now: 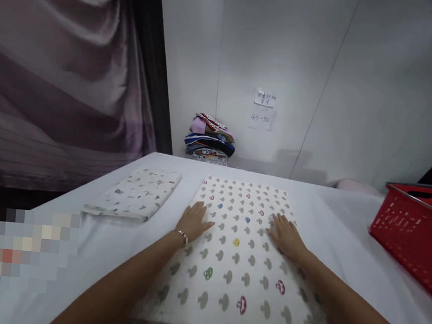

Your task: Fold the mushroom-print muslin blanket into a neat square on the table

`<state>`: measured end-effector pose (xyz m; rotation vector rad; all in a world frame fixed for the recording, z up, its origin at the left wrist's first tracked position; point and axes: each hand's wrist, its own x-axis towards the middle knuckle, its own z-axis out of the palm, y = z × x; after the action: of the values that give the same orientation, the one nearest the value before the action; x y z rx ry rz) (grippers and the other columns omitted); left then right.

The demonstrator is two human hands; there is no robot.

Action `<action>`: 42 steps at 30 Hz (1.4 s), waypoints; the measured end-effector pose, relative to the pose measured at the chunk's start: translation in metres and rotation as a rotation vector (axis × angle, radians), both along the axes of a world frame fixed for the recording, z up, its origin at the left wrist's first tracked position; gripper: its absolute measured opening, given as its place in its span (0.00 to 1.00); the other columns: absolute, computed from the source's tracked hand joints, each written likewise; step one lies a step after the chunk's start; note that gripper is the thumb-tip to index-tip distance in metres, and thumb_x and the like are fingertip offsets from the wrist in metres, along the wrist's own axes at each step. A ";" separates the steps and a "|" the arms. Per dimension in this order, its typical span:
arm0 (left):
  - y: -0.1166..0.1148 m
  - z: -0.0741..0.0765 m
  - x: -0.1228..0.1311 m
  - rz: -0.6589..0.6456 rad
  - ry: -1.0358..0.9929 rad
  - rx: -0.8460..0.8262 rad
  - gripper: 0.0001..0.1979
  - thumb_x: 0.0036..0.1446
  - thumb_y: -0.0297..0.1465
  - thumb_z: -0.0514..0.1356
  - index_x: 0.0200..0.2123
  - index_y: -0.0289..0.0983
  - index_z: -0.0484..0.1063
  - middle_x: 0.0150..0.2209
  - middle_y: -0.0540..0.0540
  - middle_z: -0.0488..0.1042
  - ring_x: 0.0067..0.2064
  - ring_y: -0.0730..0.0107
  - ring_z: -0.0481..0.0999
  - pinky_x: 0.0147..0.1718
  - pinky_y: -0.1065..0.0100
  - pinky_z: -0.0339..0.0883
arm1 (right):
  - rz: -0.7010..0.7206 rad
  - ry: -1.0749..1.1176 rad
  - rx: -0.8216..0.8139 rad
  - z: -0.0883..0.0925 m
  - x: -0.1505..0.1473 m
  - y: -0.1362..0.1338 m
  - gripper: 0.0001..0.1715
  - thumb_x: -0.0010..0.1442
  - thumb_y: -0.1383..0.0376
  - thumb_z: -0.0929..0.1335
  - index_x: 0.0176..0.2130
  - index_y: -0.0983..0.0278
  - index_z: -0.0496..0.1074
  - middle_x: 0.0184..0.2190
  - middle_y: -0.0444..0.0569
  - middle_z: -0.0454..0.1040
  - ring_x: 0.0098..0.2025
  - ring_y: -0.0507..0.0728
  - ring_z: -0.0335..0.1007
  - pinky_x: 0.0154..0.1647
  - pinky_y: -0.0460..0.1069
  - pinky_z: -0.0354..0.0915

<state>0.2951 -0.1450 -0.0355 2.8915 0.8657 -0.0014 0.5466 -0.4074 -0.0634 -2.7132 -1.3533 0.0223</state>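
A white cloth [240, 257] printed with grey and coloured mushrooms lies flat before me, its near edge looking folded in layers. On its left edge rests my left hand [193, 221], fingers spread and palm down, a bracelet at the wrist. My right hand [286, 234] lies flat on the right edge with fingers apart. Neither hand grips anything. To the left of the mushroom cloth is a smaller folded white cloth [137, 194] with scattered dark prints, apart from both hands.
Everything lies on a white-covered table [345, 244]. A red plastic basket [414, 235] stands at the right. Behind the table's far edge rises a stack of folded fabrics [210, 140] by the wall. A mauve curtain [57, 77] hangs at the left; the lower left is pixelated.
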 end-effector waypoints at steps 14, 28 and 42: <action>0.040 -0.014 0.050 0.030 -0.058 0.013 0.36 0.58 0.52 0.44 0.63 0.37 0.53 0.66 0.41 0.45 0.67 0.57 0.41 0.63 0.52 0.37 | -0.049 0.045 -0.031 -0.008 0.046 0.043 0.44 0.62 0.44 0.49 0.66 0.69 0.45 0.67 0.53 0.40 0.68 0.60 0.31 0.66 0.59 0.39; 0.081 -0.022 0.098 0.103 -0.053 0.012 0.38 0.57 0.54 0.41 0.63 0.35 0.52 0.66 0.41 0.46 0.67 0.56 0.41 0.62 0.48 0.37 | -0.107 -0.001 0.003 -0.024 0.101 0.079 0.40 0.62 0.46 0.51 0.63 0.66 0.53 0.65 0.55 0.47 0.67 0.64 0.38 0.64 0.60 0.43; 0.143 -0.025 0.155 0.168 -0.004 -0.085 0.36 0.59 0.52 0.38 0.64 0.37 0.49 0.68 0.44 0.39 0.67 0.60 0.39 0.61 0.49 0.39 | -0.246 0.098 -0.016 -0.009 0.170 0.113 0.39 0.63 0.46 0.50 0.63 0.67 0.52 0.65 0.56 0.46 0.66 0.64 0.38 0.62 0.63 0.43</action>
<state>0.4500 -0.0016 -0.0605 2.7318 1.0775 -0.0162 0.7161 -0.2941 -0.0721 -2.8299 -0.9914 0.1431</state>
